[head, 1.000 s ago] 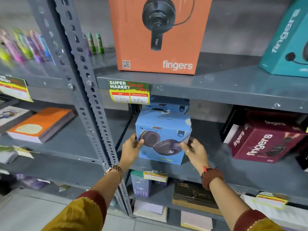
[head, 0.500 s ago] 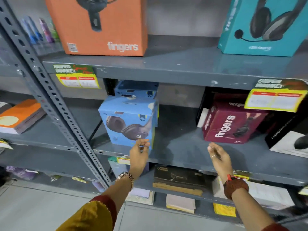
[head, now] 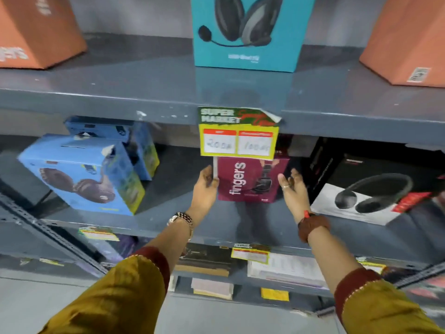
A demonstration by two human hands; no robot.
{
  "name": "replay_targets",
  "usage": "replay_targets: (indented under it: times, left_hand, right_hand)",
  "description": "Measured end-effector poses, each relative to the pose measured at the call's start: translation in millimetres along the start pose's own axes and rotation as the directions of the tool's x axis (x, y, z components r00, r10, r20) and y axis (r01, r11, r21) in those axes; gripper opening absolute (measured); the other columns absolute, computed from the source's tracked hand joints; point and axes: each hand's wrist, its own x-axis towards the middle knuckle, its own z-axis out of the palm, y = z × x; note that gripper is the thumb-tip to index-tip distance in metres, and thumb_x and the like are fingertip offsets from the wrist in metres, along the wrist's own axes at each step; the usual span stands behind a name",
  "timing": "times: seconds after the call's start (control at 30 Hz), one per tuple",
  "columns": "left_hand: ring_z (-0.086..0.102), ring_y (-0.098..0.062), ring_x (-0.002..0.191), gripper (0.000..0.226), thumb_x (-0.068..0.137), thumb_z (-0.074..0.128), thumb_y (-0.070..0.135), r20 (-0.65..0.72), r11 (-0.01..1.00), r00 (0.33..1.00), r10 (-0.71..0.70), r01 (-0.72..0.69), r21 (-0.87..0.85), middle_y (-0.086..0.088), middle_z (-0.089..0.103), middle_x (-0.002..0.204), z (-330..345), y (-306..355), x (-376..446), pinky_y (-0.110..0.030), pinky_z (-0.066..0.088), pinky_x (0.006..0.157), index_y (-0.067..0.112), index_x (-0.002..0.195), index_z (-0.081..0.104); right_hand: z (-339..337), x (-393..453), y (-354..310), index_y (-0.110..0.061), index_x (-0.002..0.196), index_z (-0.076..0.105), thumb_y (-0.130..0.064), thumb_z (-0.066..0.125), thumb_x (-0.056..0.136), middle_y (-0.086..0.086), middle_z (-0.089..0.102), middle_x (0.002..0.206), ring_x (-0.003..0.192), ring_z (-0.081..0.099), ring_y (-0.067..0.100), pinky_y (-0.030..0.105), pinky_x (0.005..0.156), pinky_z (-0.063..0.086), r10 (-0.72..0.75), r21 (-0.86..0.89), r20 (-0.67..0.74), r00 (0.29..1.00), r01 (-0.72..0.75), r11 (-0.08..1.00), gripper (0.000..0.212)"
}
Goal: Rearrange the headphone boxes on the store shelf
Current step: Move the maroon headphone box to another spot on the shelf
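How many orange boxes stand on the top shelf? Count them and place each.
2. One orange box stands at the far left of the top shelf, one at the far right, the teal box between them. Both are cropped; more may sit out of frame.

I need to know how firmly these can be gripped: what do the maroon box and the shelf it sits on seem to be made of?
Maroon box: apparently printed cardboard, smooth finish, with crisp folded edges. Shelf: likely grey-painted metal, given its thin rolled front edge, chipped paint and faint reflections.

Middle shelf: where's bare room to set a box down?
Bare grey shelf between the light blue headphone box and maroon box. Crowded right: left hand and right hand flank the maroon box, black-and-white box close beside.
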Motion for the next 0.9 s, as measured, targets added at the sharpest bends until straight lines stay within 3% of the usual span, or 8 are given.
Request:
replay_targets:
  times: [0.13,0.3,0.47,0.57,0.67,0.8,0.9]
  left_hand:
    - [0.051,-0.014,0.112,0.049,0.094,0.038,-0.003,0.023,0.999,0.999,-0.046,0.046,0.000,-0.012,0.052,0.139,17,6,6,-0.026,0.041,0.097,0.010,0.142,0.033]
    - [0.053,-0.018,0.119,0.057,0.090,0.036,-0.011,0.002,0.999,0.999,-0.050,0.050,-0.022,-0.011,0.051,0.140,16,3,-4,-0.028,0.045,0.096,0.011,0.143,0.033]
    - [0.054,-0.011,0.119,0.059,0.092,0.039,-0.006,-0.008,0.997,0.999,0.043,-0.044,-0.059,-0.002,0.050,0.140,-4,-2,-39,-0.013,0.052,0.080,0.020,0.145,0.032]
    - [0.054,-0.004,0.112,0.057,0.093,0.045,-0.003,-0.005,0.994,0.996,0.084,-0.084,-0.076,0.004,0.048,0.140,-24,-3,-71,-0.003,0.050,0.074,0.022,0.143,0.036]
    - [0.049,-0.013,0.120,0.054,0.093,0.046,0.000,0.019,0.992,0.993,0.118,-0.117,-0.054,0.000,0.047,0.141,-50,-6,-102,0.000,0.047,0.074,0.020,0.143,0.037]
    - [0.049,-0.011,0.119,0.053,0.094,0.047,0.005,0.047,0.993,0.992,0.121,-0.122,0.010,0.003,0.049,0.137,-89,-14,-130,-0.008,0.048,0.080,0.026,0.141,0.037]
    - [0.050,-0.013,0.119,0.054,0.093,0.048,0.004,0.034,0.993,0.994,0.108,-0.110,0.051,0.001,0.052,0.137,-119,-20,-140,-0.033,0.048,0.099,0.027,0.140,0.039]
  right_hand:
    - [-1,6,-8,-0.007,0.150,0.024,-0.029,0.049,0.096,0.006,0.034,0.154,0.142,0.034,0.020,0.026,0.113,0.024,0.007,0.000,0.079,0.997,-0.007,1.000,0.063]
    - [-1,-4,-5,-0.007,0.150,0.023,-0.028,0.047,0.097,0.009,0.036,0.153,0.141,0.037,0.023,0.027,0.110,0.028,-0.004,-0.007,0.110,0.994,0.004,1.000,0.062]
    - [0,-37,1,-0.011,0.141,0.043,-0.023,0.050,0.096,0.007,0.057,0.137,0.121,0.058,0.023,0.025,0.098,0.044,-0.127,-0.065,0.087,0.988,0.133,0.989,0.048]
    - [1,-67,8,-0.014,0.141,0.044,-0.025,0.054,0.094,0.004,0.056,0.138,0.118,0.059,0.018,0.030,0.104,0.045,-0.155,-0.069,0.059,0.986,0.159,0.985,0.050]
    - [4,-101,11,-0.016,0.142,0.043,-0.030,0.056,0.092,0.001,0.056,0.138,0.121,0.057,0.014,0.036,0.107,0.044,-0.145,-0.066,0.057,0.988,0.149,0.987,0.054]
    - [18,-143,9,-0.017,0.137,0.049,-0.031,0.057,0.090,0.001,0.061,0.133,0.121,0.058,0.016,0.038,0.105,0.046,-0.159,-0.076,0.066,0.985,0.163,0.984,0.050]
    - [34,-171,0,-0.019,0.133,0.053,-0.025,0.056,0.092,0.000,0.066,0.123,0.113,0.062,0.016,0.037,0.102,0.048,-0.190,-0.098,0.078,0.979,0.197,0.975,0.042]
